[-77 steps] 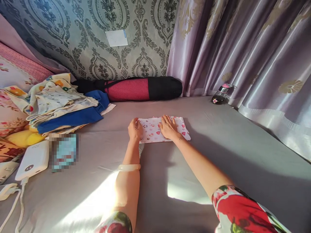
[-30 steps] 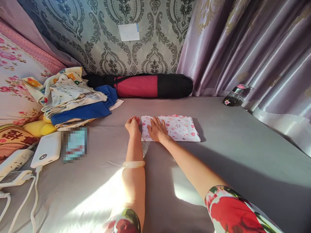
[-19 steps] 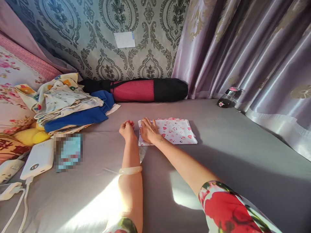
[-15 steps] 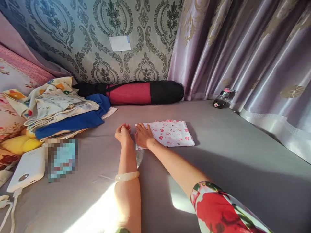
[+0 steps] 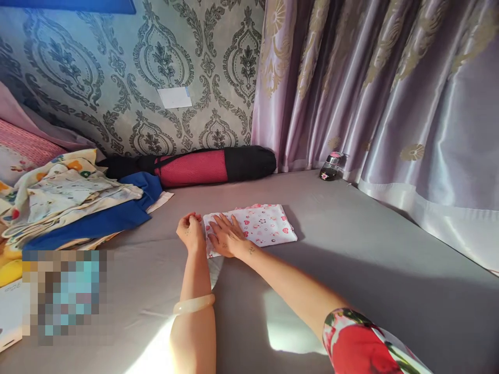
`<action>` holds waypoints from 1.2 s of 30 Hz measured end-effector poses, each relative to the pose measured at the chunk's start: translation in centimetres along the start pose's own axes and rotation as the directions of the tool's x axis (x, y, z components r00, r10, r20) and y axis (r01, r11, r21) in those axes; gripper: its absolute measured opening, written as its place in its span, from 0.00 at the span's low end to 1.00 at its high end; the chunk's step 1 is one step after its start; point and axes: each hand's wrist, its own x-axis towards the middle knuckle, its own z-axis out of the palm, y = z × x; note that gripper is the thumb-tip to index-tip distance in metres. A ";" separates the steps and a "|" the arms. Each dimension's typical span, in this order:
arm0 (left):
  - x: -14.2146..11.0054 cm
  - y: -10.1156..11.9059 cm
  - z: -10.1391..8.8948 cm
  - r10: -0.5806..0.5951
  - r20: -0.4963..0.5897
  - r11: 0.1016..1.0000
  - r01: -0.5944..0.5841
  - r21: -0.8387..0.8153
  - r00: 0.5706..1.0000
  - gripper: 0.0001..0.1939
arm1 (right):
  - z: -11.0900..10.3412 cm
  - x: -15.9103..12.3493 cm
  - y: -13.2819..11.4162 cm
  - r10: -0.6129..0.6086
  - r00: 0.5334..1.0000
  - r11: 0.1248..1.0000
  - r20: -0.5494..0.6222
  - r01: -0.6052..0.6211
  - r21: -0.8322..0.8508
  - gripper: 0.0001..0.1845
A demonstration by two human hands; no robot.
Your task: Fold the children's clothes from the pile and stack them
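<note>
A folded white cloth (image 5: 268, 226) with pink hearts and small flowers lies flat on the grey bed sheet (image 5: 374, 259). Pink trim shows along its far edge. My right hand (image 5: 228, 239) rests palm down on the left part of the cloth, fingers spread. Just off the cloth's left edge is my left hand (image 5: 191, 232), its fingers curled into a loose fist. I see nothing in it. A pale bangle (image 5: 194, 305) circles the left forearm.
Rumpled clothes (image 5: 81, 200), some blue, are piled at left. Behind lies a red and black rolled bag (image 5: 195, 167) against the patterned wall. A small dark bottle (image 5: 329, 167) stands by the curtain (image 5: 312, 93). A white power bank (image 5: 11, 311) sits at the left edge.
The view has turned right and tilted up a little. My right hand has shifted slightly rightward on the cloth, away from its left edge. My left hand stays curled beside it.
</note>
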 end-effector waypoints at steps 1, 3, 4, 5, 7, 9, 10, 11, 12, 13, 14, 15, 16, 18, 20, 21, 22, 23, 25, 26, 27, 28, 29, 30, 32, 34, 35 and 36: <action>-0.1 -0.2 0.1 0.031 0.027 0.999 -0.032 0.034 0.999 0.12 | -0.2 -0.7 0.2 0.004 1.000 1.000 0.008 -0.004 -0.008 0.26; -0.3 -0.6 0.4 0.087 0.087 0.989 -0.097 0.114 0.992 0.13 | -0.4 -1.8 0.6 0.014 0.999 1.000 0.031 -0.014 -0.011 0.27; -0.4 -0.7 0.6 0.112 0.120 0.979 -0.130 0.156 0.986 0.14 | -0.4 -2.2 0.7 0.021 0.999 1.000 0.037 -0.020 -0.006 0.27; -0.6 -0.8 0.7 0.134 0.155 0.966 -0.163 0.199 0.979 0.14 | -0.3 -2.4 0.8 0.025 0.999 1.000 0.038 -0.025 0.001 0.27; -1.0 -0.7 0.9 0.169 0.224 0.930 -0.231 0.285 0.960 0.14 | -0.1 -2.5 0.8 0.024 0.999 0.999 0.026 -0.025 0.021 0.27; -1.5 -0.4 1.0 0.195 0.286 0.883 -0.295 0.365 0.938 0.15 | -0.1 -2.3 1.0 0.016 1.000 0.998 0.012 -0.017 0.058 0.26; -1.7 -0.3 1.0 0.205 0.316 0.855 -0.327 0.403 0.926 0.15 | -0.2 -2.2 1.2 0.017 1.000 0.997 0.001 -0.017 0.082 0.25; -2.0 -0.1 1.1 0.213 0.345 0.824 -0.359 0.440 0.914 0.15 | -0.4 -2.1 1.6 0.028 1.000 0.994 -0.013 -0.027 0.102 0.24; -2.2 -0.1 1.1 0.220 0.380 0.789 -0.393 0.472 0.898 0.15 | -0.7 -2.1 2.1 0.049 0.998 0.992 -0.033 -0.045 0.115 0.24; -2.4 -0.1 1.2 0.222 0.422 0.749 -0.430 0.503 0.879 0.16 | -1.1 -2.3 2.7 0.077 0.995 0.991 -0.057 -0.071 0.114 0.24; -2.6 -0.1 1.3 0.218 0.467 0.702 -0.470 0.534 0.857 0.16 | -1.7 -2.5 3.5 0.111 0.991 0.990 -0.079 -0.103 0.097 0.24; -2.8 -0.3 1.4 0.211 0.518 0.649 -0.515 0.560 0.829 0.17 | -2.2 -2.9 4.5 0.144 0.985 0.988 -0.098 -0.138 0.068 0.25; -3.0 -0.5 1.4 0.204 0.577 0.588 -0.570 0.573 0.791 0.19 | -2.8 -3.4 5.5 0.172 0.979 0.985 -0.110 -0.169 0.030 0.25; -3.4 -1.2 1.6 0.203 0.702 0.452 -0.701 0.551 0.683 0.21 | -3.8 -4.5 7.7 0.231 0.965 0.970 -0.123 -0.238 -0.046 0.26; -3.8 -2.0 1.8 0.197 0.783 0.316 -0.794 0.519 0.590 0.23 | -4.2 -5.6 9.7 0.290 0.950 0.948 -0.119 -0.302 -0.098 0.28; -4.0 -2.4 1.8 0.184 0.801 0.251 -0.816 0.521 0.569 0.25 | -4.3 -6.0 10.5 0.318 0.942 0.938 -0.107 -0.329 -0.111 0.29; -4.2 -2.7 1.9 0.163 0.808 0.190 -0.822 0.537 0.566 0.26 | -4.2 -6.4 11.2 0.341 0.935 0.929 -0.095 -0.351 -0.118 0.30; -4.4 -3.0 2.0 0.136 0.808 0.134 -0.818 0.559 0.574 0.27 | -4.0 -6.6 11.6 0.358 0.930 0.923 -0.084 -0.366 -0.122 0.30; -4.7 -3.2 2.2 0.084 0.803 0.044 -0.807 0.589 0.590 0.29 | -3.6 -6.9 12.0 0.372 0.925 0.917 -0.077 -0.379 -0.125 0.30; -4.8 -3.2 2.2 0.065 0.801 0.011 -0.803 0.596 0.596 0.30 | -3.5 -6.9 12.1 0.371 0.925 0.917 -0.083 -0.379 -0.128 0.30; -4.9 -3.1 2.3 0.052 0.797 -0.016 -0.798 0.603 0.602 0.30 | -3.5 -6.9 12.0 0.367 0.926 0.917 -0.094 -0.377 -0.133 0.30; -5.0 -3.0 2.4 0.048 0.795 -0.038 -0.794 0.607 0.605 0.31 | -3.5 -6.8 12.0 0.358 0.928 0.918 -0.103 -0.370 -0.140 0.30; -5.1 -2.8 2.4 0.051 0.796 -0.057 -0.794 0.605 0.603 0.31 | -3.8 -6.8 12.0 0.346 0.932 0.921 -0.110 -0.359 -0.148 0.29; -5.1 -2.5 2.5 0.054 0.802 -0.074 -0.798 0.598 0.595 0.31 | -4.1 -6.7 12.1 0.330 0.937 0.925 -0.111 -0.345 -0.157 0.27; -4.8 -1.7 2.6 0.042 0.823 -0.099 -0.817 0.568 0.567 0.30 | -5.1 -6.3 12.5 0.305 0.948 0.933 -0.088 -0.316 -0.172 0.22; -3.8 -0.7 2.9 -0.018 0.844 -0.112 -0.840 0.531 0.536 0.27 | -6.2 -5.7 13.3 0.311 0.950 0.935 -0.022 -0.310 -0.171 0.18; -3.2 -0.2 3.1 -0.063 0.851 -0.111 -0.851 0.514 0.522 0.25 | -6.8 -5.2 13.8 0.324 0.946 0.934 0.017 -0.317 -0.165 0.18; -2.3 0.4 3.4 -0.108 0.851 -0.105 -0.857 0.505 0.514 0.23 | -7.4 -4.7 14.3 0.338 0.939 0.932 0.056 -0.326 -0.157 0.18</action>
